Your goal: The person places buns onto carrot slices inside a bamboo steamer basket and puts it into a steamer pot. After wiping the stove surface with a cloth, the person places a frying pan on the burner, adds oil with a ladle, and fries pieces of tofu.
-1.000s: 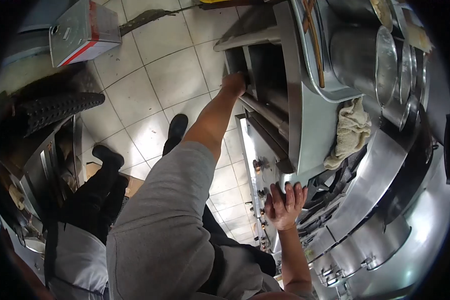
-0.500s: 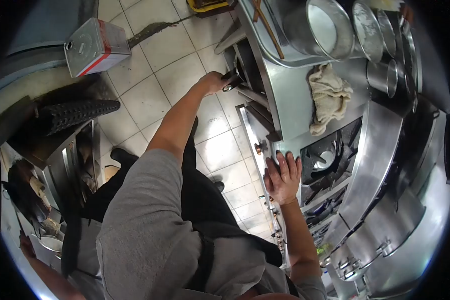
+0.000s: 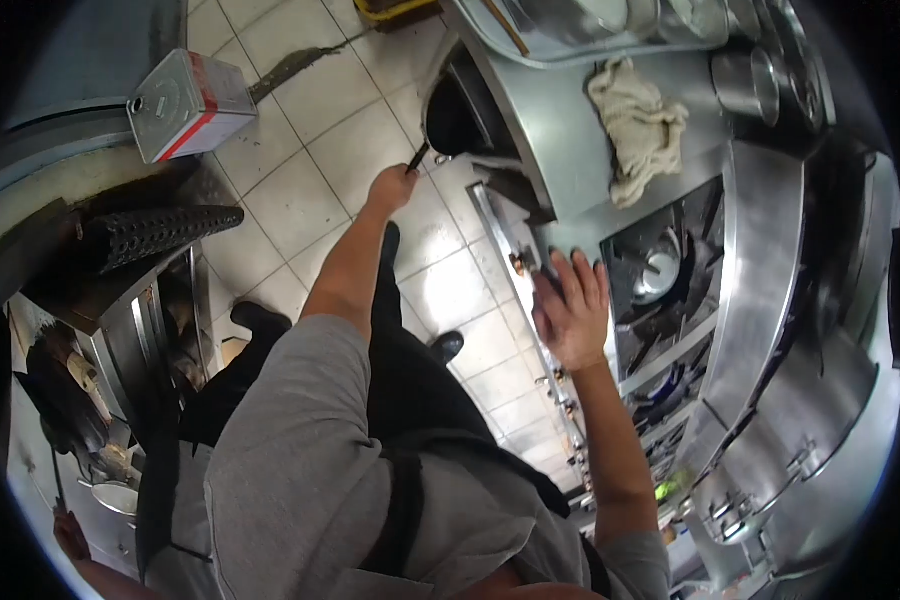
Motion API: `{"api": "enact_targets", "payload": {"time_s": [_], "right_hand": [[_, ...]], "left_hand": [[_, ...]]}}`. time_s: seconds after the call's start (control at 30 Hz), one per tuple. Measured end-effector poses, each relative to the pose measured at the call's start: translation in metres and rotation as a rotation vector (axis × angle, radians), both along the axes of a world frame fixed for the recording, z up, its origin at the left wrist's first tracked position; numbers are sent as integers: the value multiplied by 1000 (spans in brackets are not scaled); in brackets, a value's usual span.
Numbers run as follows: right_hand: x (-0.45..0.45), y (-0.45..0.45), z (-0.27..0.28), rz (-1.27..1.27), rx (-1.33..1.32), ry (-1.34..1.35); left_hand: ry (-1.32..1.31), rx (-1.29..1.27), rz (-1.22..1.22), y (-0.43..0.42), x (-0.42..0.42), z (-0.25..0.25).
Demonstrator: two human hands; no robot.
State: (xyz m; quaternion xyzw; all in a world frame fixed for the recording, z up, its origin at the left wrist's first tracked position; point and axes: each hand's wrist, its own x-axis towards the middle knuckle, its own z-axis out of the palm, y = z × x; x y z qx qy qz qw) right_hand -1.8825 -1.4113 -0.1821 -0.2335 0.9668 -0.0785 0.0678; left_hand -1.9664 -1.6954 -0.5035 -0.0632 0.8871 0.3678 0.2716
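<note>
My left hand (image 3: 394,188) is wrapped round the handle of a dark frying pan (image 3: 454,122). The pan is tilted at the open underside of the steel counter, and part of it is hidden by the counter. My right hand (image 3: 574,318) is stretched out palm down over the stove's front edge, fingers extended, holding nothing. Whether it presses on the metal I cannot tell. Beside its fingertips is a burner (image 3: 657,275) with a dark grate. A crumpled beige cloth (image 3: 638,135) lies on the steel counter (image 3: 560,150) beyond.
A metal tin with a red stripe (image 3: 190,108) stands on the tiled floor (image 3: 345,150). Metal pots (image 3: 745,85) and a tray are at the counter's far end. Large steel pots (image 3: 820,400) line the right. At lower left, another person's hand (image 3: 70,535) grips a long handle.
My left hand has drawn back toward me and down, bringing the frying pan's dark body into view at the counter opening. My right hand stays near the stove edge.
</note>
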Motion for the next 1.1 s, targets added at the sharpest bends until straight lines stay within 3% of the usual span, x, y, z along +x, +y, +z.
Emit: {"api": "enact_targets", "payload": {"time_s": [0.1,0.23,0.33,0.37,0.6,0.63,0.7,0.73,0.8,0.83,0.9,1.0,1.03,1.1], "right_hand": [[3,2,-9,15,-14,76],[5,2,-3,15,-32,16],[6,3,-3,20,-77,48],[7,3,-2,25,-72,65],[39,-12,9,-61,49,121],[56,-14,14,-95,-30,106],[111,-6,7,-134,-246,83],[150,-5,22,-253,-241,-78],[239,30,-5,-342,-387,-245],[284,46,-5,-422,-322,-410],[392,86,-17,-585,-275,-381],[556,141,-12,-872,-137,-541],[589,150,18,-1044,-121,-701],[681,166,16,-1295,-77,-618]], "left_hand": [[-122,25,71,-22,15,13],[-96,157,201,-57,78,44],[-267,259,321,-75,128,107],[-345,346,389,-76,139,151],[-229,423,426,-81,223,315],[-184,455,423,-77,232,332],[-113,427,377,-67,248,365],[-66,415,343,-58,253,379],[19,404,264,-41,266,394],[15,469,233,-32,270,401],[54,460,126,-3,279,413],[-9,534,-25,64,299,434],[-11,541,-94,88,303,433],[-98,598,-219,133,317,425]]}}
